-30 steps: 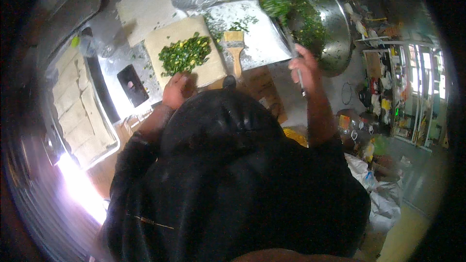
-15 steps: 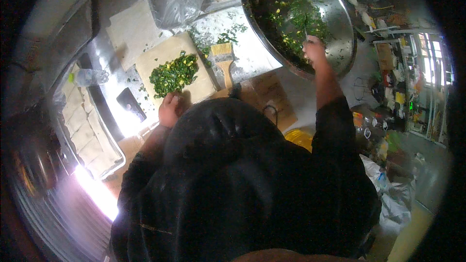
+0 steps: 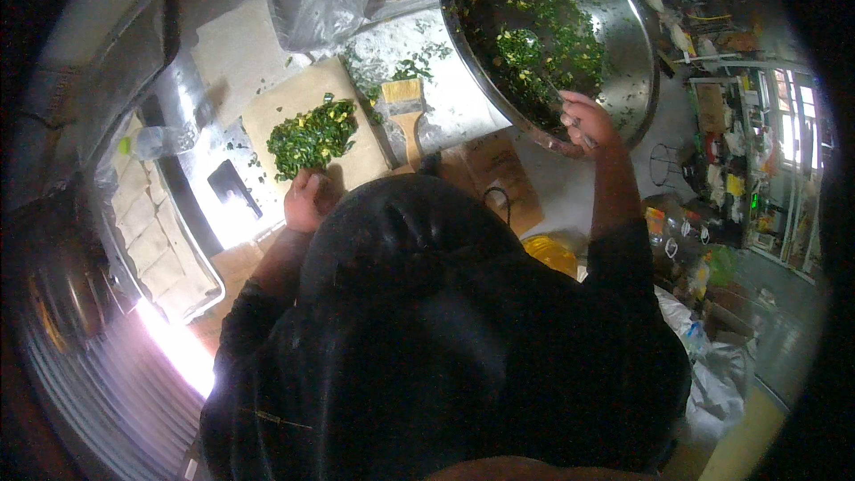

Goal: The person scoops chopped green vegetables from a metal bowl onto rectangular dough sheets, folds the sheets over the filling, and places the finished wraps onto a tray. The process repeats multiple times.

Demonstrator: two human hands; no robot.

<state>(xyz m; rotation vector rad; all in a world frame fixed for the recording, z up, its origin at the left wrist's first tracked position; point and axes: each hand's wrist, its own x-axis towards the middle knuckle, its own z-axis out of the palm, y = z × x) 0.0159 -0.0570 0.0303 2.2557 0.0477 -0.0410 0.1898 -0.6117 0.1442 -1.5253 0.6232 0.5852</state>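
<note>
My right hand (image 3: pixel 587 119) is closed round the handle of a metal spoon (image 3: pixel 551 85), whose head lies among chopped greens with yellow bits (image 3: pixel 570 49) in a big steel bowl (image 3: pixel 631 40). A mound of the same filling (image 3: pixel 312 136) rests on a stack of pale dough sheets (image 3: pixel 263 116). My left hand (image 3: pixel 305 200) is at the near edge of that stack, just below the mound, its fingers curled in; what they grip is hidden. Right of the dough lies a flat wooden-handled brush (image 3: pixel 406 116).
A dark phone (image 3: pixel 234 187) lies left of the dough, near a clear plastic bottle (image 3: pixel 165 142). Further left stands a tray of folded dough pieces (image 3: pixel 147 249). Plastic film (image 3: pixel 321 0) covers the far side. Cardboard (image 3: pixel 499 174) lies near the bowl; scraps of greens dot the table.
My right hand has shifted slightly down and turned, and the spoon now slants up-left into the greens, which have been pushed about. My left hand stays at the dough edge.
</note>
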